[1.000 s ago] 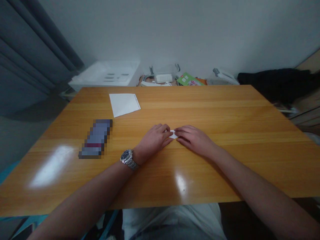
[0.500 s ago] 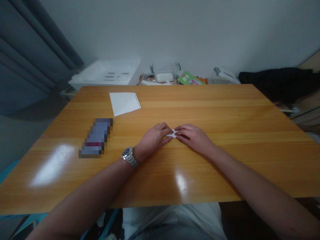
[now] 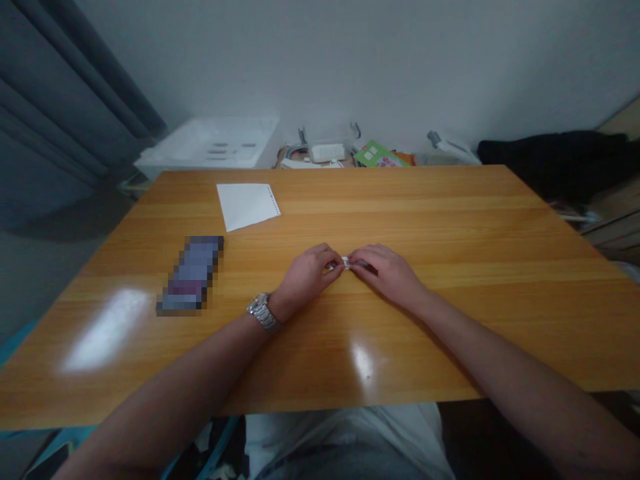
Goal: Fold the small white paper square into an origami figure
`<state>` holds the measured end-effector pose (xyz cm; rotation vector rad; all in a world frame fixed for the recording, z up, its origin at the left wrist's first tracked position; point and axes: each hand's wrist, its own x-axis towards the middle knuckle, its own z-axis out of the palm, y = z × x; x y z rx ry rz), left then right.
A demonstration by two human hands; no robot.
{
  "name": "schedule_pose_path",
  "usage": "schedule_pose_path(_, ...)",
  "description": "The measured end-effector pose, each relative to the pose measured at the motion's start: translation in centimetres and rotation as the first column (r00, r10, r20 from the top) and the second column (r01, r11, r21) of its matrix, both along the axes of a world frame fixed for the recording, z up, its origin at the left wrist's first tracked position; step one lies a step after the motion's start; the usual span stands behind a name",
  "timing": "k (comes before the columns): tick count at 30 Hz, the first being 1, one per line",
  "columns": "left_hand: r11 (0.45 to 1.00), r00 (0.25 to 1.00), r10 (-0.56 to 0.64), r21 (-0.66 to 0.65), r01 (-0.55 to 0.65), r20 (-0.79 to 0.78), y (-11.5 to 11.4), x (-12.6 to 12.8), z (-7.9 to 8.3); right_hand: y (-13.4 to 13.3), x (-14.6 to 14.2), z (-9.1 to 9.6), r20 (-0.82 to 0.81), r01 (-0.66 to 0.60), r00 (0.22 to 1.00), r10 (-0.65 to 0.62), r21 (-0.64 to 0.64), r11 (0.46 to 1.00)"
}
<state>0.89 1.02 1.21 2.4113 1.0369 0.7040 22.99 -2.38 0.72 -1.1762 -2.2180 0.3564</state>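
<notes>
Counts: two bare hands; one small white piece of paper (image 3: pixel 345 263); one white sheet (image 3: pixel 247 206); one dark slab (image 3: pixel 194 275), pixelated; one wristwatch (image 3: pixel 264 312); one desk (image 3: pixel 450 220).

Position: small piece near mid-desk, between the fingertips. Taking it as dial centre, sheet lies flat at 10 o'clock, slab at 9 o'clock; both well apart from the hands.

Pose: left hand (image 3: pixel 311 268) at 9 o'clock, forearm entering from 8, watch on wrist. Right hand (image 3: pixel 390 270) at 3 o'clock, forearm entering from 4. Fingers of both bent inward, knuckles up, tips nearly meeting. Each grip pinches one end of the piece between thumb and fingers. Cannot tell whether piece touches desk.
</notes>
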Motion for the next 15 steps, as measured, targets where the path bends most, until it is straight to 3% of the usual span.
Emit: schedule_pose_path(15, 0.997, 0.998, 0.045, -0.066, -0.042, 0.042, 0.32, 0.19, -0.20, 0.58, 0.01, -0.29, -0.046, 0.021, 0.999, -0.023, -0.032, 0.999)
